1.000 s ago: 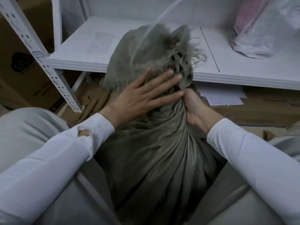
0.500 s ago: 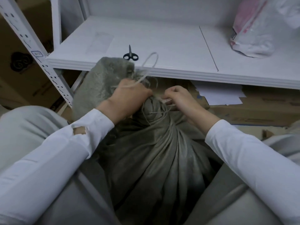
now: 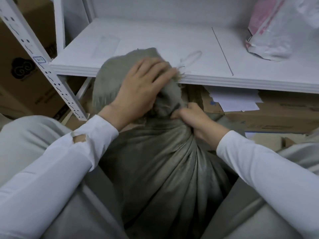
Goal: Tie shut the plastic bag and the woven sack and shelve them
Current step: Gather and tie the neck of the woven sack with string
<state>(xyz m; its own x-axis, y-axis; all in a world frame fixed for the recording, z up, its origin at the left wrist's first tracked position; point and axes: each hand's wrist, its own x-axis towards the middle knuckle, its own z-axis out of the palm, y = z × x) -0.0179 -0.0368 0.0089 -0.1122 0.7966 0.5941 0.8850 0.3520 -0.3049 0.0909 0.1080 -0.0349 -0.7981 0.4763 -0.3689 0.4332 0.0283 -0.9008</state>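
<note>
While my right hand (image 3: 191, 118) grips the gathered neck of the sack (image 3: 164, 169), which stands between my knees at the front edge of the shelf (image 3: 155, 37), my left hand (image 3: 141, 85) presses flat on its loose top. I judge the tying unfinished; the plastic bag (image 3: 272, 31) lies already toward the shelf's right back, with cardboard boxes (image 3: 276, 116) underneath.

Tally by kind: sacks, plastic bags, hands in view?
woven sack: 1
plastic bag: 1
hands: 2 (left hand, right hand)
total: 4
</note>
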